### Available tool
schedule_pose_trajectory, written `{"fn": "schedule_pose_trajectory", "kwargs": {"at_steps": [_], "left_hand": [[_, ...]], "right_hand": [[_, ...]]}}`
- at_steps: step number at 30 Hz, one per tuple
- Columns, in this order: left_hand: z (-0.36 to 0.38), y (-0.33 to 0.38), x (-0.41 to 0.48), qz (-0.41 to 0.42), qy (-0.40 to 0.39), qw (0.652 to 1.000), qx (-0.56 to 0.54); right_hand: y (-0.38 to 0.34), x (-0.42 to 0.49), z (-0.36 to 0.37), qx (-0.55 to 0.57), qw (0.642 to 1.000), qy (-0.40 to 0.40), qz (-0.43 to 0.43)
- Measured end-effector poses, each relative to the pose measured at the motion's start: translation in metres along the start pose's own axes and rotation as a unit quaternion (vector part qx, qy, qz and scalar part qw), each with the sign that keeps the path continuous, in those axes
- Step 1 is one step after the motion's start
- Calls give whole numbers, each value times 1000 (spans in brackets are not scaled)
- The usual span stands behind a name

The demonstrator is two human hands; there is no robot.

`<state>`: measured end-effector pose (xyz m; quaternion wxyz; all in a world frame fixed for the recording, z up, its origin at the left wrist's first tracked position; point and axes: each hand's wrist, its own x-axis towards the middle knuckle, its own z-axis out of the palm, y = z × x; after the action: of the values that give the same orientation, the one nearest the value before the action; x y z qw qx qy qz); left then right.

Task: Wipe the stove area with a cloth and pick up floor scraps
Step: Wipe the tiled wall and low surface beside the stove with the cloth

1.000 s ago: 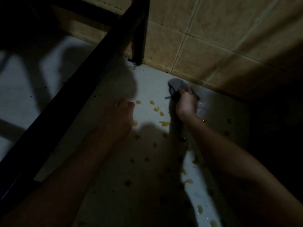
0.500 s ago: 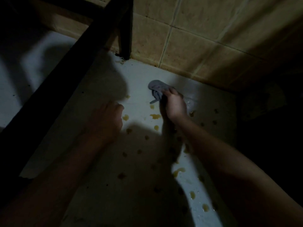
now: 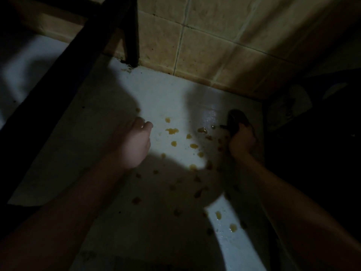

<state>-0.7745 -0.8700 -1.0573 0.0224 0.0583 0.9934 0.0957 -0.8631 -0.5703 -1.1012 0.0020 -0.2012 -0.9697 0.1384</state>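
Head: right hand [image 3: 242,142] around cloth [image 3: 235,119]; left hand [image 3: 134,143] half-curled

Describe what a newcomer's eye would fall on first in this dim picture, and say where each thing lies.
Yellow scraps strewn over the white floor stand out, brightest in the lit patch between the two hands. Right of them the right hand grips a dark cloth; left of them is the left hand, fingers curled. A black frame leg meets the floor by the tiled wall.
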Motion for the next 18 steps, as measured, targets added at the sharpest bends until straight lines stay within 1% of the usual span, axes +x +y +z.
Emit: {"fn": "schedule_pose_trajectory", "kwargs": {"at_steps": [4,7,8,11,14,18], "left_hand": [[-2,-1,-7,-2,-27,1000,10],[-7,-7,-18,-24,-53,998,-4],[-7,-9,-23,-34,-49,998,1],[-10,-12,-40,-61,-72,995,14],[-9,-19,-55,-107,-100,989,9],[-9,-29,-69,-134,-102,985,33]], "right_hand": [[-32,-26,12,-36,996,-16,-78],[-64,-40,17,-46,994,-38,-87],[-74,-44,19,-47,994,-45,-91],[-106,-60,27,-28,985,-80,-149],[-143,-79,34,-5,968,-121,-221],[-182,-102,44,-10,926,-153,-345]]}}
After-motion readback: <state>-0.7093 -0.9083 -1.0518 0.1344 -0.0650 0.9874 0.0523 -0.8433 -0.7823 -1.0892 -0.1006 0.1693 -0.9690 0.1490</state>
